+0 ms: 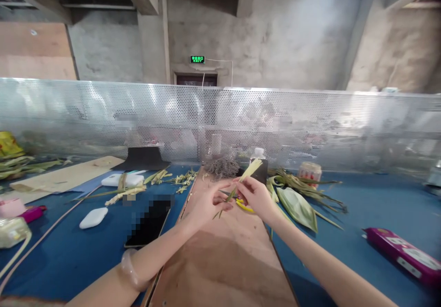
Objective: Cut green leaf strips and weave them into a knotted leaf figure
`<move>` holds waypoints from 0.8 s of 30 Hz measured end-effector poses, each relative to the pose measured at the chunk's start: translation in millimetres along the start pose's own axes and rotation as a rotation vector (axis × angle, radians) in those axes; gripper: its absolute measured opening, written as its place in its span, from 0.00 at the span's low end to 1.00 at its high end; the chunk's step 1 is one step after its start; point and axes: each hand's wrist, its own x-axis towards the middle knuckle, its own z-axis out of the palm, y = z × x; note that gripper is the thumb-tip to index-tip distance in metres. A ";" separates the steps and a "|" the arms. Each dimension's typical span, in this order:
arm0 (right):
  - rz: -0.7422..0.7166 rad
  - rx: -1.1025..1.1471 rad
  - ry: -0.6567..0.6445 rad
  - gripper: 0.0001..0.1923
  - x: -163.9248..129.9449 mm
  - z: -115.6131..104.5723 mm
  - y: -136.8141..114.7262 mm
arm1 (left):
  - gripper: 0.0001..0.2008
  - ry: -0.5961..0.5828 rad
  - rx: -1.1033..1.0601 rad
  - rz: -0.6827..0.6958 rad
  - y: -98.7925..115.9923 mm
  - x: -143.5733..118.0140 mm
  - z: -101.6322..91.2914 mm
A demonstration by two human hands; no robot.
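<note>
A pale green leaf strip [245, 175] is pinched between the fingers of the left hand [206, 201] and the right hand [257, 196], both closed on it, above the wooden board [223, 261] (something yellow, possibly scissors [245, 205], lies beneath the right hand).

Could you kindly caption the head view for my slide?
Both hands, left hand and right hand, pinch a leaf strip above a wooden board.
</note>
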 end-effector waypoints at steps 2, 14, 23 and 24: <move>-0.084 -0.057 -0.004 0.14 -3.6 4.9 1.2 | 0.27 0.022 0.013 0.001 -1.8 -0.6 -3.7; -0.415 -0.339 0.005 0.11 -33.7 15.5 2.1 | 0.10 0.135 0.109 0.078 -1.3 2.8 -10.8; -0.306 -0.370 0.253 0.09 -12.1 8.3 -0.1 | 0.06 0.016 0.083 0.059 -9.1 15.2 3.6; -0.296 -0.371 0.253 0.11 -12.4 8.6 0.8 | 0.06 -0.006 0.073 0.056 -8.7 16.0 8.2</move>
